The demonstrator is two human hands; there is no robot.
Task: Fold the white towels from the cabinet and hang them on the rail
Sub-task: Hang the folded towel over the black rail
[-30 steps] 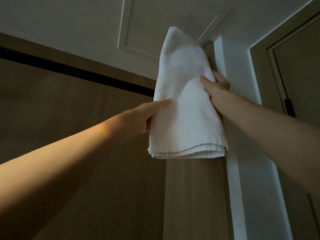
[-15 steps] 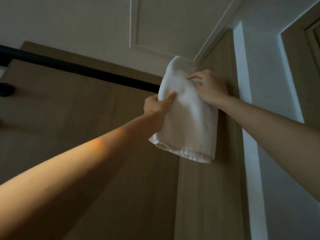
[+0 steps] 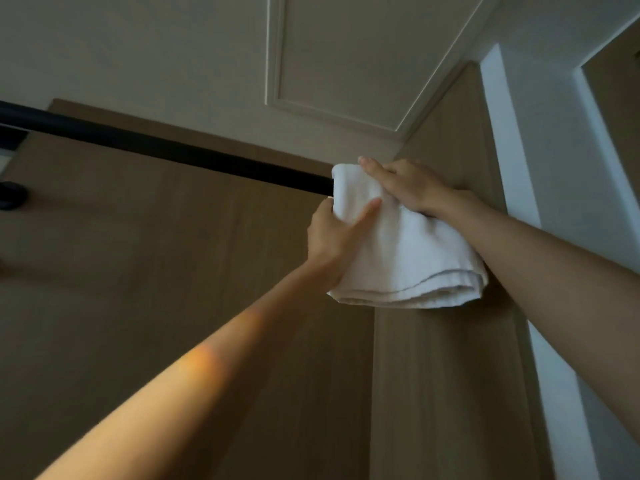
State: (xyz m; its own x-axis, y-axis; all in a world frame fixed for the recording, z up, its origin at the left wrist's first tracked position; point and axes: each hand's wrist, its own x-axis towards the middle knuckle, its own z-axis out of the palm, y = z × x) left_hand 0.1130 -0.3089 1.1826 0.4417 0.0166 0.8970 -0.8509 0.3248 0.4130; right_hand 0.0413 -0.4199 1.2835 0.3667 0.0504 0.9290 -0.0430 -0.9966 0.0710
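towel (image 3: 412,251): we see it folded and draped over the rail's end, between our two hands; its long axis runs down from the rail, with the layered edge lowest.
left hand (image 3: 334,237): we pinch the towel's left edge, thumb on the front.
right hand (image 3: 405,185): fingers nearly straight, laid flat on the towel's top fold.
rail (image 3: 173,154): black, running leftward from beneath our right hand.

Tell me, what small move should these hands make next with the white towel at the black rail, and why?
Probably smooth the towel down so it settles on the rail. It seems draped over the rail's right end already; the right hand lies flat on top, while the left hand pinches its left edge.
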